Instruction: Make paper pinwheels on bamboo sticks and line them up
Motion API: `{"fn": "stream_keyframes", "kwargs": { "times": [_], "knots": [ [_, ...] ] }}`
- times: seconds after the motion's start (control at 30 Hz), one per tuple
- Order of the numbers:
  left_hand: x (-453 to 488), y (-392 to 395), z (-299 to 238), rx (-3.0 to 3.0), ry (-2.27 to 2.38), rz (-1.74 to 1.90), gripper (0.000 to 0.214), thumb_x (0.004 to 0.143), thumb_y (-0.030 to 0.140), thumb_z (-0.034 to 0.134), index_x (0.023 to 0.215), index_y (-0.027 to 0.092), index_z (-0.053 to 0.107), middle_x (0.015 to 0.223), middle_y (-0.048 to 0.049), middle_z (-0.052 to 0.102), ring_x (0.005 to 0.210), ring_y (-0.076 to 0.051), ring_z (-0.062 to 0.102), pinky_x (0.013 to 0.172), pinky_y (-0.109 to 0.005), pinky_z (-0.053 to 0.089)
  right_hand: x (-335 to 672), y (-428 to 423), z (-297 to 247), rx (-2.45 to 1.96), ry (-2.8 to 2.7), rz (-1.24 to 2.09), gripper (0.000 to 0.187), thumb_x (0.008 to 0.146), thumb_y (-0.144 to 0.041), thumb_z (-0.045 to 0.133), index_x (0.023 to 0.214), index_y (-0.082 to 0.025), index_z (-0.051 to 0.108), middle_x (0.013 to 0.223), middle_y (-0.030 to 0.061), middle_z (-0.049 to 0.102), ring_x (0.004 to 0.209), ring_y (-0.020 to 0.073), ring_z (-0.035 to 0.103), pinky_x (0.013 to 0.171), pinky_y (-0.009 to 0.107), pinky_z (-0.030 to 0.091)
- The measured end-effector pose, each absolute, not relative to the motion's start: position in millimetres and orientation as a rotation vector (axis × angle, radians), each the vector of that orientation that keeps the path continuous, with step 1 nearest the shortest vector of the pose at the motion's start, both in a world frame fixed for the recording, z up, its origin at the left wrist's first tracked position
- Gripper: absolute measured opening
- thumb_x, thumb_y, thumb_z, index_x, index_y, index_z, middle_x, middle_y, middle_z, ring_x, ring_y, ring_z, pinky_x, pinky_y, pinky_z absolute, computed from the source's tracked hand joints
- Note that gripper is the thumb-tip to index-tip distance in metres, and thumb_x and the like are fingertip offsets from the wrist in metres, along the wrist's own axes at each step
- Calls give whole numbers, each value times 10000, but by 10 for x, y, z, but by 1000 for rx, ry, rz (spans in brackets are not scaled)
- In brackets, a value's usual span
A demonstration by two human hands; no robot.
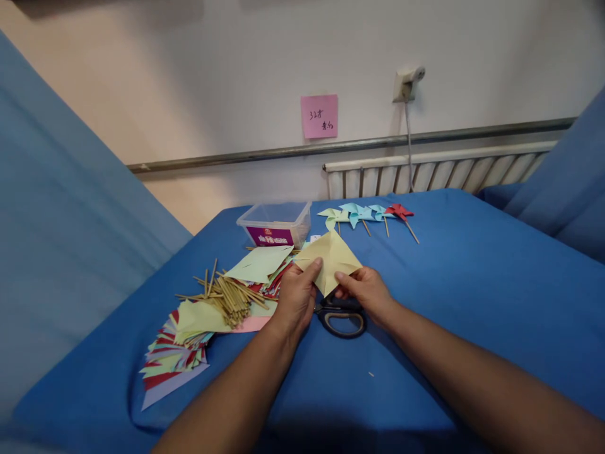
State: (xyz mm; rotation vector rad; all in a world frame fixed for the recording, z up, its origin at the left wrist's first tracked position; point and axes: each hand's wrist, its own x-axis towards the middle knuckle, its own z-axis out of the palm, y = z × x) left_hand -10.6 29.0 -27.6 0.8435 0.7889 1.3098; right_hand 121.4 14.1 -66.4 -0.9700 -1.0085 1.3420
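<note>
Both my hands grip a square of pale yellow paper (333, 255) with creases across it, held with one corner pointing up. My left hand (297, 291) pinches its left side, thumb on the front face. On the lower right side, my right hand (366, 289) holds it between thumb and fingers. Beneath the paper lies a pair of scissors (344, 323) with dark handles; their blades are mostly hidden by my left hand. Left of my hands, thin wooden sticks (232, 301) are heaped on and beside sheets of coloured paper (177, 353).
A clear plastic box (274, 217) with a purple label stands behind the paper stack (259, 265). Several finished pinwheels, including a red pinwheel (399, 212), lie along the back of the blue-covered table (463, 284). Blue curtains (57, 221) hang at both sides.
</note>
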Motion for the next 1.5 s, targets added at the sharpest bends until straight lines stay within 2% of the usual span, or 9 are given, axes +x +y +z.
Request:
{"fn": "stream_keyframes", "kwargs": {
  "times": [0.1, 0.17, 0.3, 0.4, 0.57, 0.7, 0.83, 1.1, 1.5],
  "knots": [
    [-105, 307, -269, 781, 819, 1360, 393, 670, 216, 813, 1036, 121, 707, 981, -115, 769, 897, -264, 723, 845, -380, 568, 1247, 153, -686, -973, -989, 1051, 409, 723, -329, 733, 1097, -206, 621, 984, 60, 709, 731, 167, 647, 644, 286, 513],
    [-108, 324, -267, 759, 842, 1372, 390, 678, 189, 794, 1052, 126, 703, 995, -119, 768, 921, -271, 723, 866, -394, 567, 1281, 143, -685, -983, -1075, 829, 531, 742, -216, 672, 1255, -262, 545, 1290, 84, 590, 972, 193, 636, 797, 327, 528],
    [-114, 344, -267, 744, 843, 1325, 394, 680, 180, 781, 1059, 111, 696, 993, -138, 766, 972, -291, 714, 896, -416, 557, 1311, 91, -659, -1014, -1476, 479, 527, 726, -83, 598, 1204, -304, 614, 1475, 65, 384, 1323, 255, 445, 1063, 441, 408],
    [-117, 348, -280, 759, 813, 1322, 429, 668, 186, 790, 1076, 103, 689, 1024, -141, 760, 1011, -289, 703, 922, -402, 539, 1287, 66, -649, -1015, -1662, 333, 370, 729, -126, 679, 1063, -285, 681, 1476, 72, 381, 1367, 302, 382, 1118, 513, 328],
    [-120, 350, -321, 800, 796, 1295, 422, 643, 224, 817, 1032, 109, 701, 1032, -140, 757, 977, -287, 707, 885, -384, 547, 1275, 85, -648, -1060, -1622, 294, 41, 813, -259, 689, 846, -273, 709, 1352, 74, 523, 1294, 308, 443, 1076, 533, 351],
    [-111, 330, -339, 825, 827, 1240, 399, 642, 238, 828, 997, 100, 710, 1006, -138, 758, 840, -254, 719, 747, -340, 572, 1290, 114, -656, -1098, -1478, 420, 100, 839, -298, 648, 772, -240, 693, 1266, 95, 568, 1213, 274, 518, 1047, 464, 388],
    [-102, 300, -334, 823, 899, 1206, 381, 660, 237, 820, 1006, 112, 718, 974, -119, 763, 732, -204, 703, 612, -270, 541, 1282, 147, -674, -1135, -1339, 577, 138, 795, -317, 654, 696, -223, 666, 1178, 103, 598, 1155, 261, 565, 1020, 421, 409],
    [-108, 279, -324, 873, 910, 1169, 397, 651, 233, 826, 1023, 134, 727, 1030, -109, 754, 744, -182, 687, 612, -250, 521, 1277, 160, -685, -1149, -1275, 677, 154, 749, -335, 660, 638, -229, 652, 1088, 86, 641, 1120, 250, 584, 994, 395, 423],
    [-65, 273, -299, 886, 877, 1141, 359, 598, 146, 810, 947, 116, 731, 872, -74, 757, 687, -151, 659, 662, -246, 509, 1284, 168, -707, -1189, -1276, 701, 171, 728, -363, 651, 627, -226, 648, 1064, 90, 652, 1088, 255, 602, 984, 398, 417]
  ]
}}
